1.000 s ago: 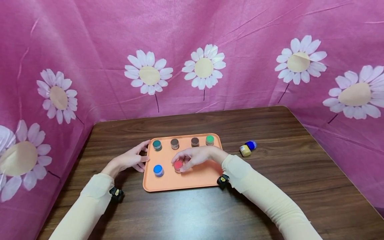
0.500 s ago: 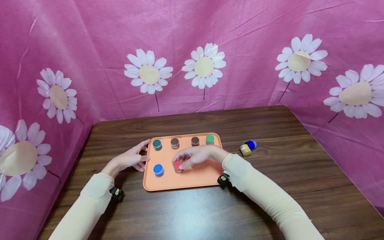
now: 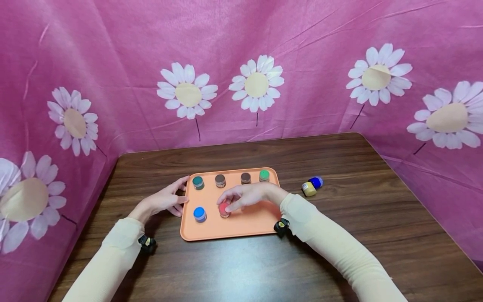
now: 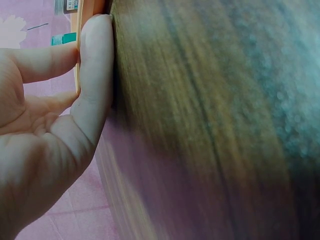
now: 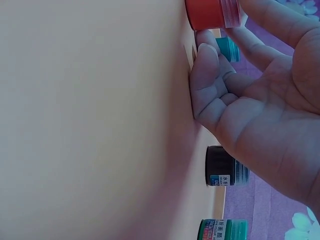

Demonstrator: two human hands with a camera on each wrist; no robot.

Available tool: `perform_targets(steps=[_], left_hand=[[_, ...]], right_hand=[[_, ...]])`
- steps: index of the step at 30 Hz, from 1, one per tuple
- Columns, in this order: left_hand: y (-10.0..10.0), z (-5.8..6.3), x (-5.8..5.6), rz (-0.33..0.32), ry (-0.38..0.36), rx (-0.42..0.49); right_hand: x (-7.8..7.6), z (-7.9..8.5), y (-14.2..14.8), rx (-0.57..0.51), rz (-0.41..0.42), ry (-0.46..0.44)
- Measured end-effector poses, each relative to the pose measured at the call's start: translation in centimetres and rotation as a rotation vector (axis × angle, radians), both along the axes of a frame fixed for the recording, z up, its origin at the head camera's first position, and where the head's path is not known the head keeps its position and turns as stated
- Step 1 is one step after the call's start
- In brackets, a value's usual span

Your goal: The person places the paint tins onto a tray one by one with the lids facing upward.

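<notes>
On an orange tray [image 3: 249, 228], my right hand [image 3: 247, 196] pinches a small paint jar with a red lid [image 3: 224, 209] between thumb and fingertips. The right wrist view shows this red jar [image 5: 207, 12] at the top, upright on the tray. My left hand [image 3: 164, 199] rests against the tray's left rim with fairly straight fingers [image 4: 97, 60]. Left of the red jar stands a blue-lidded jar [image 3: 199, 214]. Along the back are a dark green jar [image 3: 198, 182], two dark brown jars [image 3: 220, 180] and a green jar [image 3: 263, 175] partly behind the right hand.
To the right of the tray, a yellow jar [image 3: 309, 189] and a deep blue jar [image 3: 316, 182] lie side by side on the brown wooden table [image 3: 339, 167]. A pink cloth [image 3: 226, 37] with white flowers hangs behind and at both sides.
My right thumb has shifted slightly upward on the red jar. The tray, the other jars and my left hand stay where they were.
</notes>
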State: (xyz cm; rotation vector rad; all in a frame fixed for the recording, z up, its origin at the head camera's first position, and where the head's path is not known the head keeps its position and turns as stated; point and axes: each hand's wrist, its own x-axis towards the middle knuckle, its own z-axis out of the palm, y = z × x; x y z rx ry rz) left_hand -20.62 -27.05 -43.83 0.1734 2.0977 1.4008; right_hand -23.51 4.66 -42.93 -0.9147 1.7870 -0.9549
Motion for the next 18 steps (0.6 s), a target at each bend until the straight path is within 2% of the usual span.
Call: perform_targets(steps=[9,18], left_hand=[[0.1,0.0,0.0,0.003,-0.002,-0.003],[0.1,0.1,0.0,0.008,0.003,-0.01]], right_hand=[[0.1,0.0,0.3,-0.002,-0.035,-0.007],[0.6,2.2,2.2,0.002,-0.125,0.029]])
